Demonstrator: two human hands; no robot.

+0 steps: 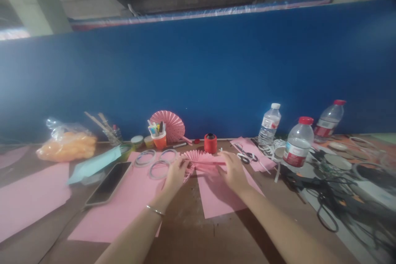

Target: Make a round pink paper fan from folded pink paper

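A pleated pink paper fan piece (198, 159) lies on the brown table between my two hands. My left hand (176, 171) pinches its left end, a thin bracelet on the wrist. My right hand (232, 168) presses on its right end, over a flat pink paper sheet (216, 198). A finished round pink paper fan (170, 124) stands against the blue wall behind an orange cup of pens (159, 139). A red spool (210, 143) stands just behind the pleated piece.
Three tape rings (154, 161) and a dark phone (108, 189) lie left on pink sheets (31, 198). Scissors (246, 155), three water bottles (297, 141), black cables (334, 198) and a bag of orange things (66, 143) crowd the table.
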